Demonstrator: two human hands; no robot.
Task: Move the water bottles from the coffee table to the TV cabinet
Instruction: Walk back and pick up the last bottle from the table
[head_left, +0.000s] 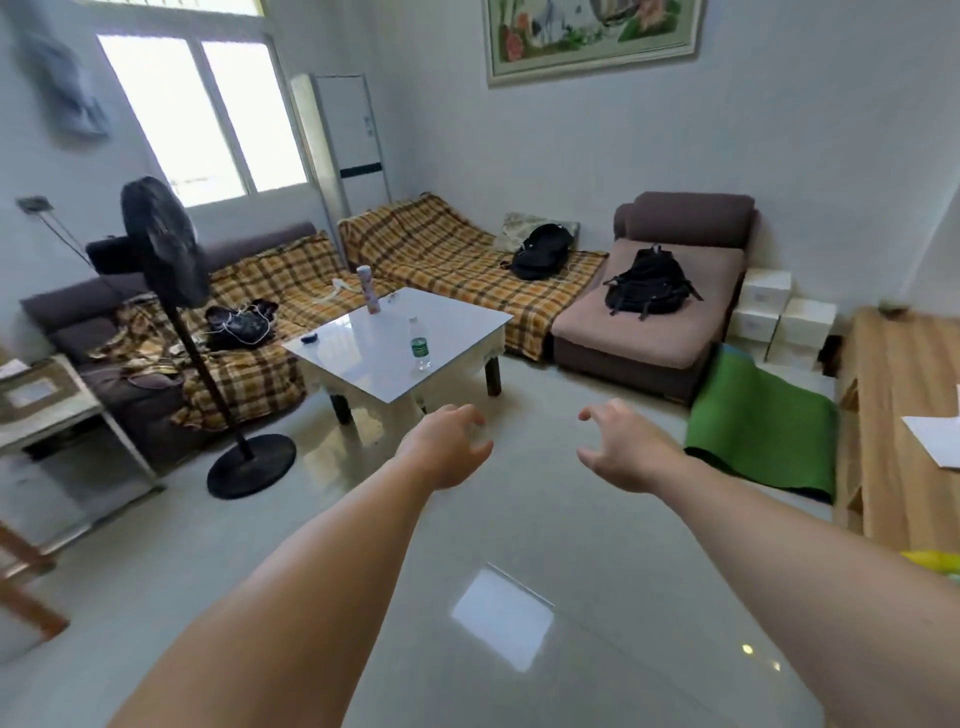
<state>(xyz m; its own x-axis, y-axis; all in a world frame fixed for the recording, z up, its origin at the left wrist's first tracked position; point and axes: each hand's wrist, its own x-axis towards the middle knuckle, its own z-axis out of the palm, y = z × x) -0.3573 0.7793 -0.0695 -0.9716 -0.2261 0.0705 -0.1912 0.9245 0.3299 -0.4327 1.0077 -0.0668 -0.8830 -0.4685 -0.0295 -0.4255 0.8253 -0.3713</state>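
Note:
A clear water bottle (420, 344) with a green label stands upright near the front right edge of the white glass-topped coffee table (457, 322). A taller pink patterned cylinder (370, 289) stands at the table's far side. My left hand (445, 448) and my right hand (621, 448) are stretched out over the floor in front of the table, both empty with fingers curled apart. Each hand is well short of the bottle. A wooden cabinet (893, 415) runs along the right edge of the view.
A black standing fan (165, 244) rises left of the table, its round base (251, 465) on the floor. Sofas with plaid covers carry black backpacks (537, 252). A green mat (763, 426) lies by the cabinet, and white boxes (779, 317) are stacked behind it. Papers lie on the cabinet top.

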